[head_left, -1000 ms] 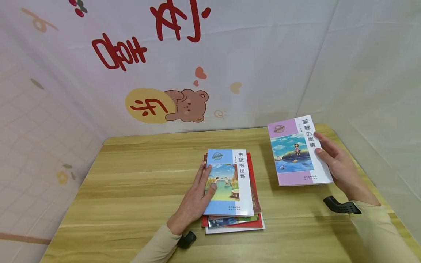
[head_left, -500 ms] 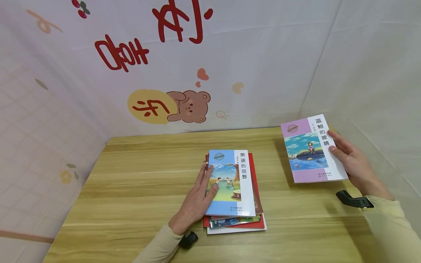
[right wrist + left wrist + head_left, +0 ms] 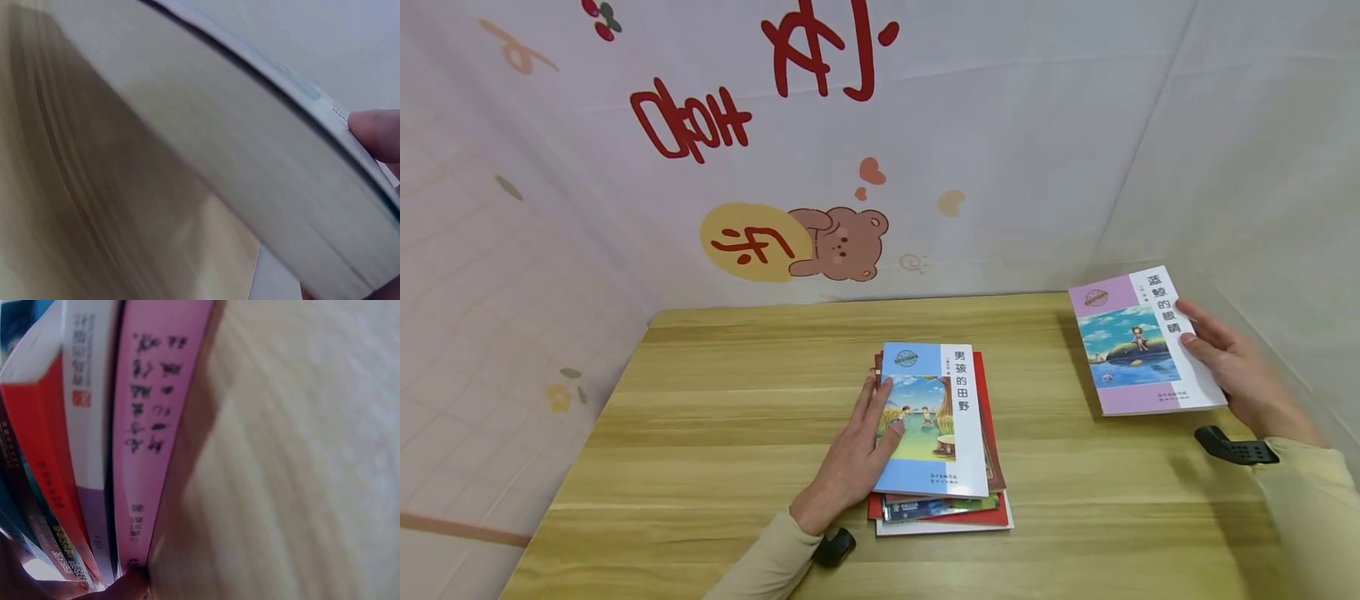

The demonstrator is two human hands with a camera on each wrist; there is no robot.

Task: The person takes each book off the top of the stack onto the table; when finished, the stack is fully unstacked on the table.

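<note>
In the head view, my right hand (image 3: 1243, 375) grips a pink-and-white paperback book (image 3: 1131, 346) by its right edge, thumb on the cover. The book is held tilted above the right side of the table; in the right wrist view its page edges (image 3: 250, 144) face the camera. My left hand (image 3: 850, 450) lies along the left side of a stack of books, fingers straight and thumb on the cover of the blue-and-white paperback (image 3: 917, 417) on top. In the left wrist view, fingers touch the stacked spines, a pink spine (image 3: 156, 412) being lowest against the table.
Under the top paperback, a red book (image 3: 988, 400), a dark brown one and a white one stick out unevenly. The wood-grain table (image 3: 737, 433) meets a white cloth wall (image 3: 1022, 150) printed with a bear and red characters; another cloth wall stands close at the right.
My right hand has carried the pink-and-white book to the right, away from the stack. My left hand has stayed on the stack, while the whole head view has shifted slightly.
</note>
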